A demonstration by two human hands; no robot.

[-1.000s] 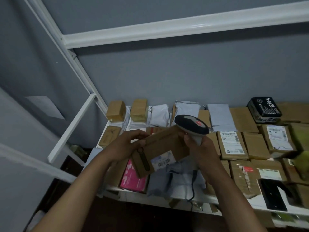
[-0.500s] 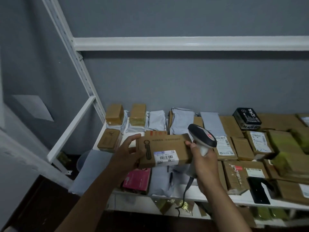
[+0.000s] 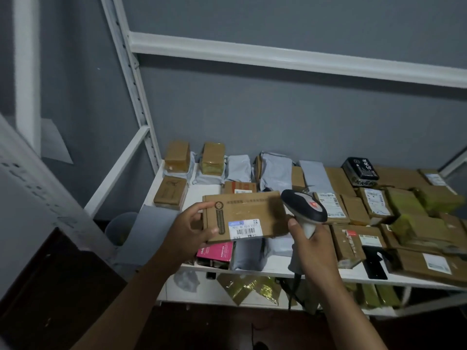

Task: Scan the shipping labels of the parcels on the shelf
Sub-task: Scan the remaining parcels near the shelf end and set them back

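We held the cardboard parcel (image 3: 243,217) above the shelf (image 3: 273,267) in our left hand (image 3: 188,232), long axis left to right, shipping label (image 3: 244,229) facing us. Our right hand (image 3: 312,245) gripped the scanner (image 3: 304,210), its head pointing left over the parcel's right end.

You face a grey wall (image 3: 290,117) in dim light, well behind where your hands meet. A white metal shelving frame (image 3: 131,79) rises up and to the left of them (its crossbar runs rightward overhead). Dark floor (image 3: 202,327) lies below.
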